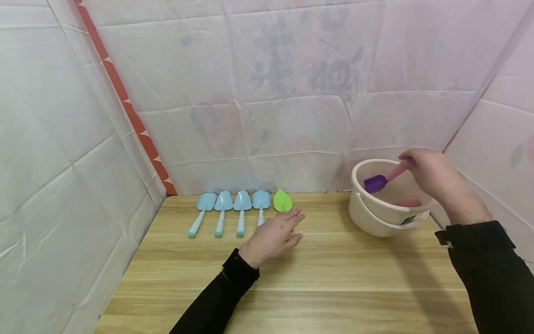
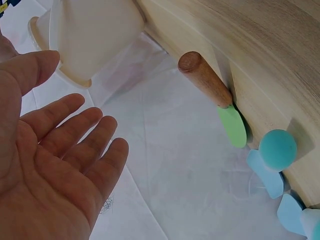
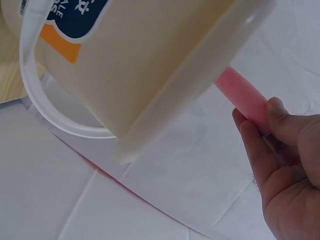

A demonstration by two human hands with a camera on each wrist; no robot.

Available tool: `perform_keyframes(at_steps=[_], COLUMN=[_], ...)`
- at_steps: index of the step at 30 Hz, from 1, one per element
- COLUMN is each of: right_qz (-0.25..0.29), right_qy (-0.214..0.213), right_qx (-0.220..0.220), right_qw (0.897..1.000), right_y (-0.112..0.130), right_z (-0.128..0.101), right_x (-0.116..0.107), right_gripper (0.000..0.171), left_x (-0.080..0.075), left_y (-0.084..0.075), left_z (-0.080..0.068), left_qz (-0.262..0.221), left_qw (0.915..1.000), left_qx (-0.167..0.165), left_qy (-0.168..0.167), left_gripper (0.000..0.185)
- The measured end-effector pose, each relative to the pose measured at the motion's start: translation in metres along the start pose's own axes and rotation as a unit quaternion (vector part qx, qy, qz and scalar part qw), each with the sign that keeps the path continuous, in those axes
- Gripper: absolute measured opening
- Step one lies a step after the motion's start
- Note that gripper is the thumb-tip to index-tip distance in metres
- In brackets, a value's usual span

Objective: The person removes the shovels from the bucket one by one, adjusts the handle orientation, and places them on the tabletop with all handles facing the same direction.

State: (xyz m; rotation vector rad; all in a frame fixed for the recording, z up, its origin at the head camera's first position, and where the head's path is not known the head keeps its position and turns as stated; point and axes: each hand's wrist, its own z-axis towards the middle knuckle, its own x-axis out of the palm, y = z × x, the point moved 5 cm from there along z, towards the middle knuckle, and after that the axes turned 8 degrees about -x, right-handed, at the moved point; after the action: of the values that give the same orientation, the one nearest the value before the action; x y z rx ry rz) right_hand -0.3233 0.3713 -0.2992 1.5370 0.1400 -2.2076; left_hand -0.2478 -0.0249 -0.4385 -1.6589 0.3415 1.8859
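Nearest me, the left hand (image 1: pixel 273 236) lies flat on the wooden table (image 1: pixel 333 278), fingers straight and holding nothing, its tips just short of the green shovel (image 1: pixel 282 200). Beside that, four blue shovels (image 1: pixel 227 211) lie in a row, blades toward the wall. Farther right, the right hand (image 1: pixel 429 174) pinches the pink handle of a purple shovel (image 1: pixel 375 183), holding its blade inside the cream bucket (image 1: pixel 375 218). Another pink piece lies in the bucket; I cannot tell what it is.
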Motion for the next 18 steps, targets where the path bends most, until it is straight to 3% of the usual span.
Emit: perform_keyframes(at_steps=[10,18], right_qz=[-0.002,0.004], right_qy=[0.024,-0.004], right_qx=[0.042,0.039], right_qw=[0.999,0.999], right_y=[0.0,0.01], right_z=[-0.007,-0.014], right_x=[-0.018,-0.035], right_gripper=[0.032,0.034], left_x=[0.0,0.001], left_y=[0.0,0.001], left_z=[0.001,0.001], left_qz=[-0.001,-0.001], left_qw=[1.0,1.0], left_qx=[-0.001,-0.001], left_qy=[0.003,0.002], left_gripper=[0.06,0.061])
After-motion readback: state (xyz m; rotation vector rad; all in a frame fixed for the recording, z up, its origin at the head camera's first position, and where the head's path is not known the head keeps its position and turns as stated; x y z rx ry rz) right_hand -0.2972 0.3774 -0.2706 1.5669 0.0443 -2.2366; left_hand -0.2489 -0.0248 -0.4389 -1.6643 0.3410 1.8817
